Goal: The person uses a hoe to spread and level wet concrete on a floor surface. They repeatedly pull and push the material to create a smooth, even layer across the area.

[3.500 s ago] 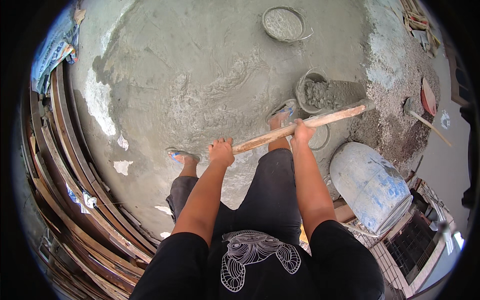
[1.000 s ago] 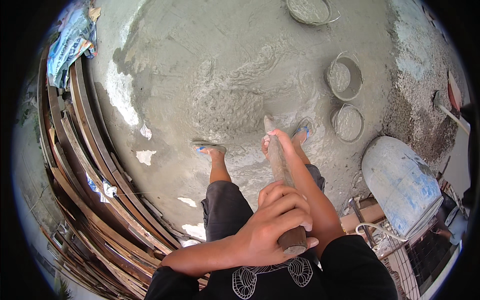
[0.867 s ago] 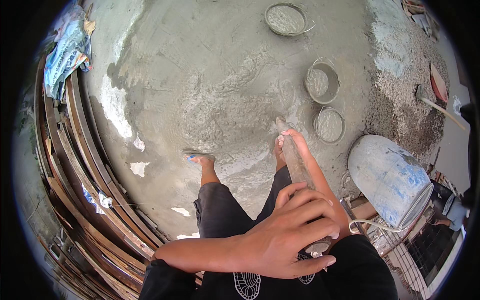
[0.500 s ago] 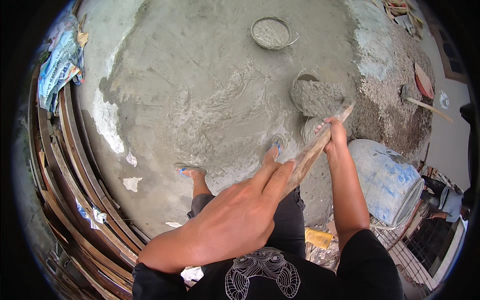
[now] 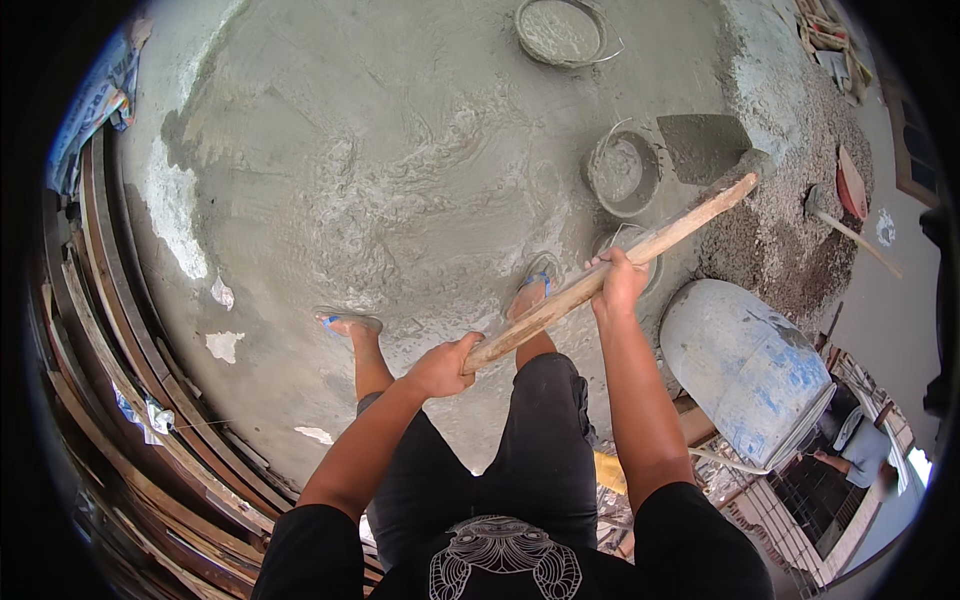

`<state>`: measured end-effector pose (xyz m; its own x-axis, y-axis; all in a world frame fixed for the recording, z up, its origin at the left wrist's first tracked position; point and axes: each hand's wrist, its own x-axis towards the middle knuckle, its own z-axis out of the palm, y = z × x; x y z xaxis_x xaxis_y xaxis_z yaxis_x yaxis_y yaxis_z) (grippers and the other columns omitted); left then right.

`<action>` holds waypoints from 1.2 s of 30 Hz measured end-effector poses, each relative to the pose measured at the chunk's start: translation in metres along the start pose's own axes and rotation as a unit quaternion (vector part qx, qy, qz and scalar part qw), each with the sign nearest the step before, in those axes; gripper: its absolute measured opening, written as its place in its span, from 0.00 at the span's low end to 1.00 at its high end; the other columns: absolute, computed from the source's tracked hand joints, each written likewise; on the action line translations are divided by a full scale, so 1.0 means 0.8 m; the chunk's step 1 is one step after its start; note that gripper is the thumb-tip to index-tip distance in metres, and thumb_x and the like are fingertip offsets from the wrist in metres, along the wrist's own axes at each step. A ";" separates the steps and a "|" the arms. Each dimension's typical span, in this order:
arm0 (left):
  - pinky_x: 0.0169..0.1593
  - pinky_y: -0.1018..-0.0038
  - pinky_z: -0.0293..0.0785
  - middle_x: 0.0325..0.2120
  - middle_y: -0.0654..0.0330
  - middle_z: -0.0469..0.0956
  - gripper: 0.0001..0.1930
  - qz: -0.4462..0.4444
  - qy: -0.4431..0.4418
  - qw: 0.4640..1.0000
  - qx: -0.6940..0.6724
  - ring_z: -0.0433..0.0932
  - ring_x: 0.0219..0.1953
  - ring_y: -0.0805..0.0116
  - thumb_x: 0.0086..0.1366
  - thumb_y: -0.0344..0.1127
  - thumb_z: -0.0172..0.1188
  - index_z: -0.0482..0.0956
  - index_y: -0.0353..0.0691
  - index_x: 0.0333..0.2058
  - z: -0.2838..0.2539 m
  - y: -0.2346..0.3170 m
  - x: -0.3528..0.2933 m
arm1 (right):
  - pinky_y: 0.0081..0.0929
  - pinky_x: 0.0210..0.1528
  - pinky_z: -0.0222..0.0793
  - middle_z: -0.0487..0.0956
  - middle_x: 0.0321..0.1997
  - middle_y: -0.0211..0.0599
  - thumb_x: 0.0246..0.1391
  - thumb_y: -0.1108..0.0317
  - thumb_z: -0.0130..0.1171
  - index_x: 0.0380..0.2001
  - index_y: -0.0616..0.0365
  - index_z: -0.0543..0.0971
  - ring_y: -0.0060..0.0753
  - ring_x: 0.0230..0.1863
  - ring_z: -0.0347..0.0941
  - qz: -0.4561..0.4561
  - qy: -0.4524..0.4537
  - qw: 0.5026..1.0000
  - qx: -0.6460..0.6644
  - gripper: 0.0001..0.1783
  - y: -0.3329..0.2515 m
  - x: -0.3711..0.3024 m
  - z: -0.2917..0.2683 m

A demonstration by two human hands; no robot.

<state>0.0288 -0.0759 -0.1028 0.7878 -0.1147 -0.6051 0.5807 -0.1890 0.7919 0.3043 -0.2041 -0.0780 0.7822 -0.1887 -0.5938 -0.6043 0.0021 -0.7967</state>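
A person in a black T-shirt and dark shorts grips a hoe (image 5: pixel 545 317) with both hands at a worksite, its pale wooden handle slanting from the middle of the frame to the upper right. The left hand (image 5: pixel 440 370) closes its grip around the handle's near end, at center, while the right hand (image 5: pixel 620 283), right of center, wraps its grip around the shaft farther up, fingers curled over the wood. The hoe's broad, mortar-coated blade (image 5: pixel 703 148) shows at the upper right, just beside a bucket (image 5: pixel 640 200) with grey mix inside; whether it touches the ground cannot be told. A second bucket (image 5: pixel 562 35) stands at the top of the frame, and a third (image 5: pixel 656 275) is partly hidden behind the handle. Sandaled feet stand on the wet, grey floor (image 5: pixel 420 110). A blue-and-white barrel (image 5: pixel 745 360) lies at the right, below a gravel heap (image 5: pixel 800 150); stacked planks (image 5: pixel 130 290) curve along the left edge, and another person (image 5: pixel 866 455) appears at the lower right.
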 end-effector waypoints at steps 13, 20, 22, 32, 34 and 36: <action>0.52 0.66 0.71 0.47 0.50 0.75 0.35 -0.001 -0.096 0.867 -0.489 0.77 0.49 0.59 0.54 0.32 0.64 0.63 0.38 0.62 -0.158 0.013 -0.031 | 0.39 0.27 0.76 0.71 0.30 0.47 0.50 0.77 0.53 0.42 0.70 0.66 0.40 0.25 0.73 0.121 -0.083 0.978 -0.149 0.16 0.076 0.071 0.222; 0.29 0.79 0.71 0.46 0.47 0.73 0.43 -0.027 -0.059 0.619 -0.783 0.72 0.31 0.73 0.60 0.25 0.54 0.44 0.53 0.71 -0.175 -0.019 -0.067 | 0.42 0.31 0.77 0.70 0.32 0.47 0.52 0.73 0.51 0.43 0.69 0.66 0.44 0.29 0.73 0.175 -0.112 0.952 -0.226 0.15 0.134 0.017 0.266; 0.24 0.82 0.67 0.45 0.47 0.73 0.43 -0.031 -0.042 0.626 -0.778 0.70 0.27 0.75 0.60 0.24 0.53 0.44 0.56 0.71 -0.191 -0.017 -0.112 | 0.42 0.31 0.76 0.69 0.31 0.46 0.52 0.73 0.51 0.40 0.67 0.66 0.44 0.29 0.73 0.217 -0.108 0.943 -0.228 0.13 0.155 -0.017 0.267; 0.20 0.81 0.69 0.37 0.52 0.74 0.32 -0.237 0.002 0.734 -0.637 0.72 0.23 0.76 0.58 0.26 0.53 0.63 0.46 0.64 -0.329 -0.083 -0.302 | 0.42 0.42 0.74 0.67 0.35 0.42 0.52 0.71 0.49 0.38 0.60 0.65 0.42 0.35 0.70 0.392 -0.089 0.914 -0.050 0.10 0.348 -0.233 0.320; 0.22 0.79 0.71 0.36 0.52 0.73 0.29 -0.288 0.017 0.763 -0.579 0.71 0.23 0.75 0.58 0.27 0.53 0.67 0.44 0.61 -0.363 -0.087 -0.322 | 0.42 0.43 0.73 0.68 0.37 0.44 0.52 0.71 0.50 0.39 0.61 0.64 0.42 0.37 0.70 0.438 -0.088 0.895 0.005 0.12 0.393 -0.282 0.339; 0.23 0.79 0.72 0.35 0.51 0.73 0.29 -0.318 0.025 0.784 -0.533 0.71 0.23 0.74 0.57 0.29 0.52 0.67 0.41 0.60 -0.377 -0.071 -0.320 | 0.42 0.44 0.73 0.69 0.38 0.45 0.52 0.70 0.50 0.40 0.61 0.64 0.42 0.36 0.70 0.476 -0.096 0.873 0.041 0.13 0.417 -0.299 0.358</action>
<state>-0.1441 0.2586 0.0323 0.2611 -0.2844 -0.9224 0.6801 0.7324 -0.0333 -0.0413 0.1227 -0.2338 -0.0519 0.1049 -0.9931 -0.9878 0.1411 0.0666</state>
